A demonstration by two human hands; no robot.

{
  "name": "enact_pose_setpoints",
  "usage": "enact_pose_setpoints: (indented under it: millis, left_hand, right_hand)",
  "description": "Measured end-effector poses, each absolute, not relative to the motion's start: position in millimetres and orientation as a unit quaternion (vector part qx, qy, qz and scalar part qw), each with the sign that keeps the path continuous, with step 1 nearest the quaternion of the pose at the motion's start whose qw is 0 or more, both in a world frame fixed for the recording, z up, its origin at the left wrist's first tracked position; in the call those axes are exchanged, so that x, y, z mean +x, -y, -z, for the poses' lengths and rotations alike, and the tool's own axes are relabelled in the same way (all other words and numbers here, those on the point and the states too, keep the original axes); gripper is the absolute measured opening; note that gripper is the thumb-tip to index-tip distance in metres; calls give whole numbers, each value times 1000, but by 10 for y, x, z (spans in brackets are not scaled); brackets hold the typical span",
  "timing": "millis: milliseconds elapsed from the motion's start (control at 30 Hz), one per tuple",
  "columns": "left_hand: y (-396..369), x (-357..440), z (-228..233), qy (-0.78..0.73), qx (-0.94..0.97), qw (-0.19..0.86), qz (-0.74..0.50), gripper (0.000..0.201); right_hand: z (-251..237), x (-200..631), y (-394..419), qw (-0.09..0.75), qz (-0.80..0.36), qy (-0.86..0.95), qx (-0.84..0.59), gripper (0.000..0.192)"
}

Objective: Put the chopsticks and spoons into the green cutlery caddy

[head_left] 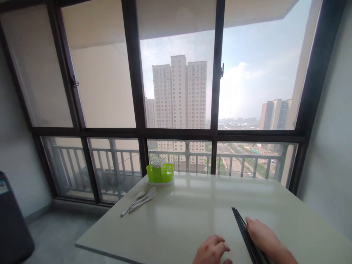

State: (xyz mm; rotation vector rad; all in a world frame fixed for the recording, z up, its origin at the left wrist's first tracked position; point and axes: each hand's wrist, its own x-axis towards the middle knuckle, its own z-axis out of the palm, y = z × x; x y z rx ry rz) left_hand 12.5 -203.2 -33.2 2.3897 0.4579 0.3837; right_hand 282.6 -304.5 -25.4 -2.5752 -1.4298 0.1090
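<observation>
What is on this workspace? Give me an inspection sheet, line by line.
Surface: pale glossy table, set against the window.
Things in hand: black chopsticks lying in a bundle on the table.
Clutter: white spoons near the far left edge; green utensil basket behind them.
Hands: right hand rests on the chopsticks; left hand on the table beside them.
Cables: nothing seen.
Surroundings: dark-framed window, balcony railing, high-rise buildings outside.

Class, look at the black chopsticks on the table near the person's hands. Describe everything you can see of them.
The black chopsticks are a bundle of thin, straight, dark sticks lying flat on the pale glossy table, near its front right. They run side by side from a far end down to the picture's lower edge, where the near ends are cut off. The right hand rests against their right side, fingertips touching them. The left hand lies just left, apart. Material cannot be told.
</observation>
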Motion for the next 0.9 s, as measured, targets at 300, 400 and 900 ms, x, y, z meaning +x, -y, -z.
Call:
enact_pose_setpoints:
  millis: [300, 400, 900]
  left_hand:
    - [-16, -1668, -624, -575, 799, 2, -179, 30]
    - [-360, -1924, -663, -607, 780, -20, -149, 20]
    - [-965, -1803, -418, -608, 787, 21, -103, 11]
  right_hand:
    - [338, 2681, 2946, 113, -34, 415, -902, 40]
    - [313, 2576, 2905, 107, -26, 417, -902, 28]
    - [20, 2518, 3173, 129, 31, 367, -921, 42]
